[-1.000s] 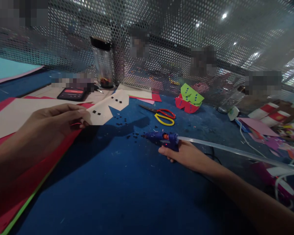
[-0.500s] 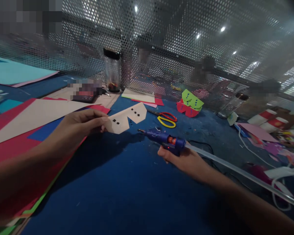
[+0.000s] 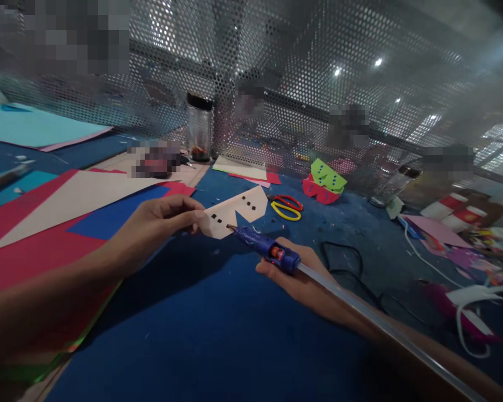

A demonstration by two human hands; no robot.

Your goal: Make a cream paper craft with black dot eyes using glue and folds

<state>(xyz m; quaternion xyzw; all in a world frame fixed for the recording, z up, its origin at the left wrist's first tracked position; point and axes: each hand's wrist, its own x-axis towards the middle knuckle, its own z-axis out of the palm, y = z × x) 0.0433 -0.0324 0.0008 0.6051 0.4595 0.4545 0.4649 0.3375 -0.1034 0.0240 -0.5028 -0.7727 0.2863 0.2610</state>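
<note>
Pinched at its left end, a cream paper cutout (image 3: 234, 210) with a V notch and small dark square marks is held above the table by my left hand (image 3: 163, 223). My right hand (image 3: 295, 273) is wrapped round a blue glue gun (image 3: 263, 245), with a long clear glue stick (image 3: 360, 306) running out of its back. The gun's nozzle points left and lies at the cutout's lower edge; whether it touches the paper I cannot tell. Behind the gun lie scissors (image 3: 287, 207) with red and yellow handles.
Green (image 3: 329, 176) and red (image 3: 322, 193) notched cutouts stand near the perforated metal screen (image 3: 276, 128). Coloured paper sheets (image 3: 33, 229) cover the left side. A black-lidded jar (image 3: 200, 128) stands at the back. Black cable (image 3: 362, 259) and a magenta tool (image 3: 452, 310) lie at right.
The glue gun has moved left, bringing its nozzle to the cutout's lower edge. My left hand and the cutout sit slightly farther right and lower in view.
</note>
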